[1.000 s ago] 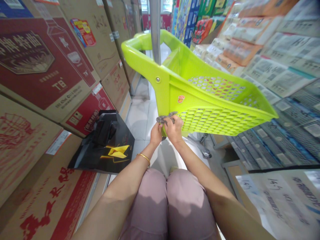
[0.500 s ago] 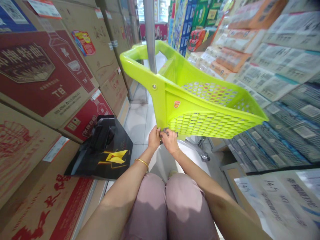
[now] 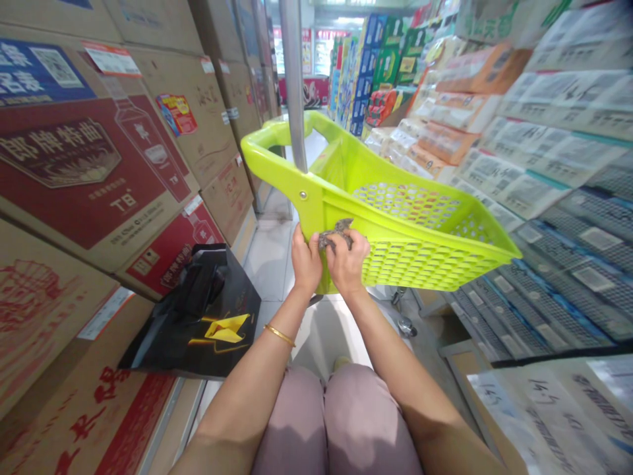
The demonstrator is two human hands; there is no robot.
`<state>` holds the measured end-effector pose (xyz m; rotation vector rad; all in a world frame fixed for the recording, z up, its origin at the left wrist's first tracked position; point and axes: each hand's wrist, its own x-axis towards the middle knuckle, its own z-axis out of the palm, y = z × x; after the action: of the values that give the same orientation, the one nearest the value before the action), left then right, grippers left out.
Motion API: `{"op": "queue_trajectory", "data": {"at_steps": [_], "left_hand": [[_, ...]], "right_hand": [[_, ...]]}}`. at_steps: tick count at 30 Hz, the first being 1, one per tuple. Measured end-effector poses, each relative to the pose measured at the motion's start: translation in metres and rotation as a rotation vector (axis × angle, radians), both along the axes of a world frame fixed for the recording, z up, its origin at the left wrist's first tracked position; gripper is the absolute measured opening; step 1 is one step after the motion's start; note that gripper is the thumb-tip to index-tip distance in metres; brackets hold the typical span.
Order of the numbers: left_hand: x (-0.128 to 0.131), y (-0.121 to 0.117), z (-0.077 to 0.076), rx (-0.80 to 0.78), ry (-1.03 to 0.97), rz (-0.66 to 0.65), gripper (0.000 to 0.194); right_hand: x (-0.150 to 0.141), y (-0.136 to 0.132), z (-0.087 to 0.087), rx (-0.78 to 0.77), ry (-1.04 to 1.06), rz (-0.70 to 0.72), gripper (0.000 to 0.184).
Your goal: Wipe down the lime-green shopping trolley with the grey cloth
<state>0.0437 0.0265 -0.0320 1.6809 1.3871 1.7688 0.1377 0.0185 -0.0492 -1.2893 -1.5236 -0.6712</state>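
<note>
Right hand is gripping a rag, left hand the basket alongside; any hard pressing is risking a tip-over.

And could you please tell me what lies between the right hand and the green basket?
In the head view, a crumpled grey cloth lies between the right hand and the green basket.

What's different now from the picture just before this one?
The left hand and right hand moved up the side of the green basket. The gray cloth in the right hand went up too, and more of it shows. Nothing was clearly let go. The basket, black bag and stacked boxes seem to have stayed put.
</note>
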Motion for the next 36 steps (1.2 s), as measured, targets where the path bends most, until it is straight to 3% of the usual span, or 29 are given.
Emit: {"op": "queue_trajectory", "data": {"at_steps": [3, 8, 14, 17, 21, 26, 30, 33, 36], "left_hand": [[0.000, 0.003, 0.006, -0.005, -0.006, -0.012, 0.021], [-0.001, 0.003, 0.001, -0.010, -0.012, -0.006, 0.023], [-0.001, 0.002, -0.001, -0.017, 0.008, 0.013, 0.024], [-0.001, 0.001, -0.002, -0.028, 0.022, 0.034, 0.024], [-0.001, -0.005, -0.003, -0.022, 0.047, 0.045, 0.025], [0.001, -0.009, 0.013, 0.037, 0.072, 0.081, 0.035], [0.006, -0.006, 0.028, 0.060, 0.027, 0.130, 0.040], [0.008, -0.003, 0.030, 0.049, 0.015, 0.130, 0.040], [0.006, -0.002, 0.026, 0.047, 0.027, 0.108, 0.041]], "right_hand": [[-0.002, 0.003, -0.004, -0.007, 0.007, -0.025, 0.016], [-0.003, -0.001, -0.027, -0.021, 0.003, -0.027, 0.014], [-0.005, -0.016, -0.053, -0.015, -0.070, 0.061, 0.015], [-0.007, -0.022, -0.057, 0.006, -0.088, 0.096, 0.017], [-0.006, -0.019, -0.039, 0.010, -0.022, 0.092, 0.014], [-0.004, -0.006, 0.017, 0.008, 0.032, 0.096, 0.015], [-0.011, 0.005, 0.053, 0.114, 0.121, 0.069, 0.016], [-0.017, 0.008, 0.054, 0.127, 0.168, 0.095, 0.016], [-0.018, 0.007, 0.037, 0.126, 0.173, 0.140, 0.015]]}}
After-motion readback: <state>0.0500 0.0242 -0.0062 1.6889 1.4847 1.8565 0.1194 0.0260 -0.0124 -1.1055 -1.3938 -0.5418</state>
